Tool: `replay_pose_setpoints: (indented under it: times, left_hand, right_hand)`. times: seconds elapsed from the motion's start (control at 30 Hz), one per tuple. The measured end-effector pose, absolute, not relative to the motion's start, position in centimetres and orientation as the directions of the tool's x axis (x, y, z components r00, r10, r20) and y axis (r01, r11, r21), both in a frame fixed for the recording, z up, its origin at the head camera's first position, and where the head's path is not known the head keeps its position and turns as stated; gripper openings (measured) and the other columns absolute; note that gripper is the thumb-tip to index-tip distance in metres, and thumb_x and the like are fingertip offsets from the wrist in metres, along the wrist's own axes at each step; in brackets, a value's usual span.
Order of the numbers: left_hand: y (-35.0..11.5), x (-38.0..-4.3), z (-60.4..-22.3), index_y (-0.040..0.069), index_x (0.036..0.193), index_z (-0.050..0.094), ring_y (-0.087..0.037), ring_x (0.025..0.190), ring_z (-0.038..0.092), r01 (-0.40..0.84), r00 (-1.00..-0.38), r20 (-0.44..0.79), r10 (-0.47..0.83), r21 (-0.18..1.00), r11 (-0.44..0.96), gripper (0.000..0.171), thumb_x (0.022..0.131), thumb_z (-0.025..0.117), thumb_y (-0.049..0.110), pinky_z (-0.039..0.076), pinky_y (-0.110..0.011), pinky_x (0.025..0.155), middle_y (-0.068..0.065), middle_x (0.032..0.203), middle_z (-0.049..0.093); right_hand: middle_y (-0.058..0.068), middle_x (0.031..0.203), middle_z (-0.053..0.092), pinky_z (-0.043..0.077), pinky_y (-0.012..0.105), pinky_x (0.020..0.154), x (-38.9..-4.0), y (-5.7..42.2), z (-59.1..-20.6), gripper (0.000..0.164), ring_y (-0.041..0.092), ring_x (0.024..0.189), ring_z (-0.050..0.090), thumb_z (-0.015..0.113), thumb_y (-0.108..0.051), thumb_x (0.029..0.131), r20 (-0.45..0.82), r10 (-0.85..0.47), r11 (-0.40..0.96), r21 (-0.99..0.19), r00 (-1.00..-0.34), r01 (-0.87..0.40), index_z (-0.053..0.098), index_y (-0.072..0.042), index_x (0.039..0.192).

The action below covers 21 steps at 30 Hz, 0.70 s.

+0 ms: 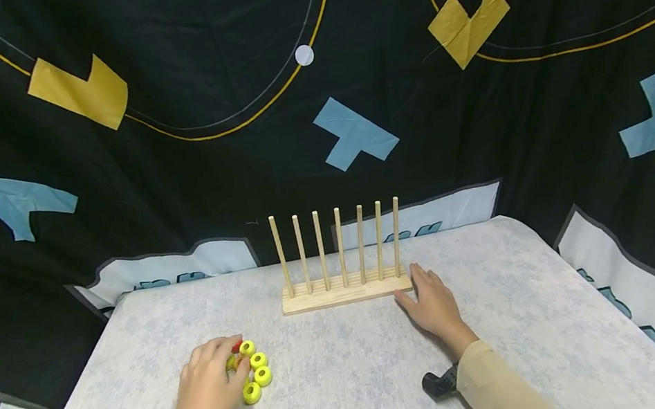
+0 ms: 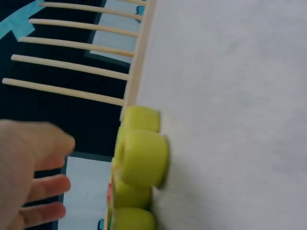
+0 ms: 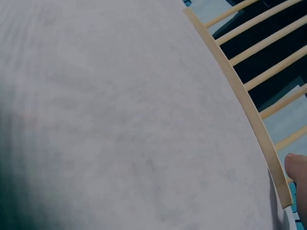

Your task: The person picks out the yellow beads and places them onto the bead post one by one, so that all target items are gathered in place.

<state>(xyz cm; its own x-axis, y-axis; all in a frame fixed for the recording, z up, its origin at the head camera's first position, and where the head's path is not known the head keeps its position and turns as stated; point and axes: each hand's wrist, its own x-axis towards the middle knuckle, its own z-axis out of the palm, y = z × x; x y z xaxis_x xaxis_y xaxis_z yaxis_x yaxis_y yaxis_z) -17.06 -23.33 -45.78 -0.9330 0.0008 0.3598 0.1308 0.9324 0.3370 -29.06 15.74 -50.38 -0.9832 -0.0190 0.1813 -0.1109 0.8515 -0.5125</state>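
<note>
On the left of the table, my left hand (image 1: pixel 205 386) hovers over a small group of beads, its fingers loosely bent. Several yellow ring-shaped beads (image 1: pixel 262 376) lie beside the thumb, their holes facing up. Red beads (image 1: pixel 237 346) peek out under the fingers, partly hidden. The left wrist view has the left hand (image 2: pixel 29 177) apart from the yellow beads (image 2: pixel 144 158), with nothing seen in it. My right hand (image 1: pixel 436 308) lies at the right end of a wooden peg rack (image 1: pixel 346 294), fingers extended, the thumb (image 3: pixel 296 167) close to the base's end.
Several upright wooden pegs (image 1: pixel 340 248) stand in a row on the rack near the table's back edge. Pale mottled cloth covers the table (image 1: pixel 340 384). A black curtain (image 1: pixel 248 174) with taped shapes hangs behind. A dark wrist device (image 1: pixel 440 383) sits by the right sleeve.
</note>
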Motion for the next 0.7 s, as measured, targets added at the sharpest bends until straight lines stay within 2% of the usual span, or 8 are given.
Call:
replay_pose_setpoints:
  times: [0.17,0.3,0.43,0.7]
  left_hand:
    - [-23.3,-16.0,-46.6,0.014,0.11,0.072,-0.034,0.111,0.057,0.212,-0.887,0.458,0.054,0.302,0.929,0.031,0.082,0.076,0.027,0.047,-0.056,0.085,-0.005,0.112,0.067]
    - [-23.7,-15.6,-47.4,0.019,0.099,0.073,-0.028,0.109,0.057,0.294,-0.851,0.51,0.126,0.265,0.918,0.028,0.075,0.083,0.031,0.044,-0.048,0.084,0.001,0.107,0.068]
    - [-24.1,-15.3,-48.1,0.021,0.097,0.073,-0.024,0.11,0.054,0.331,-0.838,0.518,0.168,0.24,0.912,0.033,0.07,0.087,0.035,0.04,-0.044,0.084,0.005,0.106,0.067]
    - [-24.4,-15.2,-48.4,0.023,0.095,0.075,-0.021,0.107,0.054,0.335,-0.843,0.502,0.192,0.21,0.919,0.038,0.064,0.091,0.039,0.042,-0.041,0.079,0.007,0.104,0.067]
  right_hand:
    - [0.02,0.158,0.035,0.028,0.066,0.116,-29.2,15.8,-51.1,0.078,0.046,0.146,0.028,0.058,-0.047,0.097,0.196,-0.008,0.852,-0.512,-0.981,-0.109,0.031,-0.001,0.154]
    - [0.019,0.158,0.036,0.026,0.066,0.117,-29.4,15.9,-51.5,0.077,0.046,0.147,0.027,0.057,-0.048,0.097,0.189,-0.004,0.851,-0.516,-0.982,-0.103,0.031,-0.002,0.154]
    - [0.017,0.158,0.036,0.023,0.066,0.118,-29.5,15.8,-51.7,0.076,0.046,0.148,0.026,0.056,-0.049,0.098,0.185,-0.004,0.852,-0.513,-0.983,-0.1,0.032,-0.005,0.154]
    - [0.017,0.157,0.038,0.023,0.065,0.118,-29.8,15.6,-51.9,0.074,0.046,0.147,0.027,0.057,-0.047,0.097,0.194,0.007,0.857,-0.507,-0.981,-0.094,0.034,-0.005,0.153]
